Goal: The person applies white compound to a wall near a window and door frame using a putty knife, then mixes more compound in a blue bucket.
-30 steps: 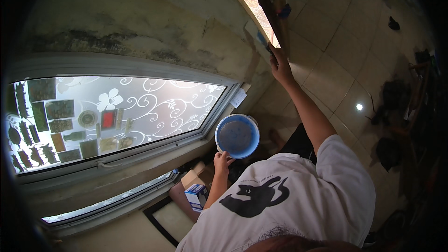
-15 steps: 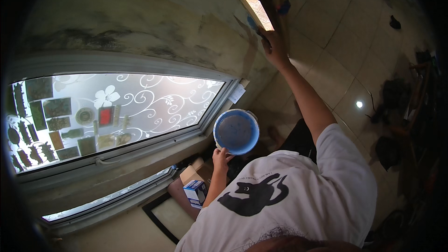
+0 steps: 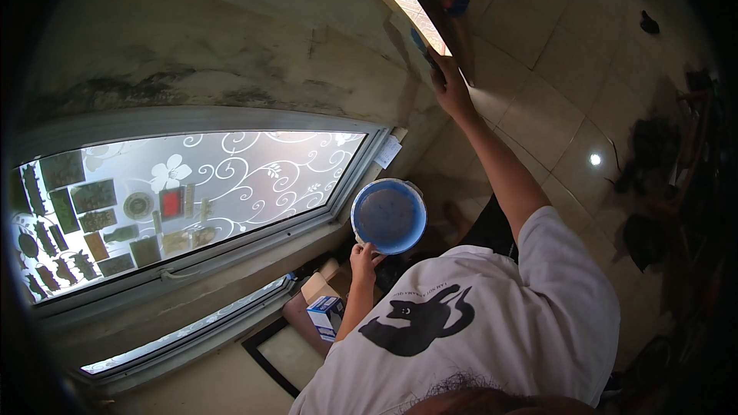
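Observation:
At the centre, my left hand [image 3: 364, 263] grips the near rim of a round plastic bucket [image 3: 420, 221] with a pale outside and a blue inside. Greyish-blue contents [image 3: 384, 214] lie in it, and the opening faces up. My right arm is stretched far out, and my right hand [image 3: 453, 92] is closed beside the stained wall [image 3: 307, 38], close to a bright narrow opening [image 3: 415, 4]. Its fingers curl round something slim and dark with a bluish end [image 3: 417, 40], too dim to name.
On the left is a frosted window [image 3: 254, 177] with white floral patterns and a metal frame. Below it stand an open cardboard box [image 3: 317, 286] and a blue-and-white carton [image 3: 326, 315]. Tiled floor [image 3: 530, 100] lies to the right, with dark clutter [image 3: 653, 154] at its edge.
The view has tilted a little, so the wall and window sit lower in the picture. My right hand has shifted slightly along the wall. My left hand keeps its hold on the bucket.

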A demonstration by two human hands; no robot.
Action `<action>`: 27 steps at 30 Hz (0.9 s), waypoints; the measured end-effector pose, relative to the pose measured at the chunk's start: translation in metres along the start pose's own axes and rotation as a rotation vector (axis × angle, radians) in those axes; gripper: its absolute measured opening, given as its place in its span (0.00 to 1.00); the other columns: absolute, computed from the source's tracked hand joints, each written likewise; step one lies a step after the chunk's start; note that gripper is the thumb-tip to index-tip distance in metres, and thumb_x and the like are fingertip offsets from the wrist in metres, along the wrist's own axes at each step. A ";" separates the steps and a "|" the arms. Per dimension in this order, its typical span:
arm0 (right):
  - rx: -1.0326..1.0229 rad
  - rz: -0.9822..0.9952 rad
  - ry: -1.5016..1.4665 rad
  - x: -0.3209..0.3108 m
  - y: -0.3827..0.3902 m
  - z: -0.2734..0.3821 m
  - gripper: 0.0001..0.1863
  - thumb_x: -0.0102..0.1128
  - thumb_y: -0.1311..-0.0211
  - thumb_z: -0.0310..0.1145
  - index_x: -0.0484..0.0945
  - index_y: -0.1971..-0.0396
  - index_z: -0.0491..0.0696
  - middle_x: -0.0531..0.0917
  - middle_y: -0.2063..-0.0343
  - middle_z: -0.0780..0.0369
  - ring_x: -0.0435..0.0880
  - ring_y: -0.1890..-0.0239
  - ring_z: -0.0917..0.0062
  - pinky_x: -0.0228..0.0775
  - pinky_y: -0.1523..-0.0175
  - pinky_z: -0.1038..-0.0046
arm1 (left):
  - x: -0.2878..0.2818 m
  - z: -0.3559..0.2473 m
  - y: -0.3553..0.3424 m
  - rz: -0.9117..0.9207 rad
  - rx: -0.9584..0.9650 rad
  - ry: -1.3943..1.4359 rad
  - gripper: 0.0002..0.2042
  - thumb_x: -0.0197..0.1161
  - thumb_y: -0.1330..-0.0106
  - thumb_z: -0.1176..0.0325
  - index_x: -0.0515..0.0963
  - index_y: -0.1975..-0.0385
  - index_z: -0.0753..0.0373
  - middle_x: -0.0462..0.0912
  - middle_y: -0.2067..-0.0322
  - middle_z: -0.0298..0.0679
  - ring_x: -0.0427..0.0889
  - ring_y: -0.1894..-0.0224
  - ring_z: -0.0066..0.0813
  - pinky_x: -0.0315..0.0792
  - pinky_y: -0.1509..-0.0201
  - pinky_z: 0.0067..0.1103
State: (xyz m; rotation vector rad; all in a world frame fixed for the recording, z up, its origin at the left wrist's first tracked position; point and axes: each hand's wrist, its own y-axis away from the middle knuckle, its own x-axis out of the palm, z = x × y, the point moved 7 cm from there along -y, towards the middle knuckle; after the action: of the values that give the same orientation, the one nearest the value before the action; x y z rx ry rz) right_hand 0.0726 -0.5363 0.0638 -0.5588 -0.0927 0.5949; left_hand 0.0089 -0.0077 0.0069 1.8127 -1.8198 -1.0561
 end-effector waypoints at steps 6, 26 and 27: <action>-0.066 0.014 0.058 0.010 -0.004 -0.017 0.30 0.54 0.41 0.15 0.70 0.37 0.45 0.76 0.59 0.51 0.76 0.56 0.57 0.68 0.46 0.63 | 0.004 -0.001 0.001 0.024 0.010 0.010 0.08 0.61 0.37 0.72 0.68 0.65 0.63 0.77 0.67 0.40 0.84 0.63 0.36 0.85 0.55 0.38; -0.189 0.065 0.002 0.013 -0.046 0.055 0.28 0.56 0.36 0.18 0.69 0.35 0.48 0.76 0.59 0.55 0.77 0.54 0.63 0.70 0.47 0.68 | 0.009 0.003 0.000 0.044 0.011 0.009 0.08 0.62 0.36 0.71 0.70 0.62 0.64 0.79 0.66 0.40 0.85 0.64 0.34 0.85 0.55 0.36; -0.209 0.065 0.013 0.016 -0.045 0.053 0.28 0.56 0.36 0.18 0.69 0.35 0.48 0.76 0.59 0.55 0.76 0.54 0.63 0.70 0.47 0.68 | 0.009 0.003 0.001 0.039 0.010 0.012 0.08 0.62 0.35 0.71 0.70 0.62 0.64 0.79 0.66 0.40 0.85 0.64 0.34 0.85 0.55 0.36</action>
State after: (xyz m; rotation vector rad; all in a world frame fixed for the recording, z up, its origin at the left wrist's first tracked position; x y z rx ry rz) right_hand 0.0966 -0.5334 0.1311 -0.7702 -0.1256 0.6487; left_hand 0.0053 -0.0155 0.0033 1.7781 -1.8491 -1.0210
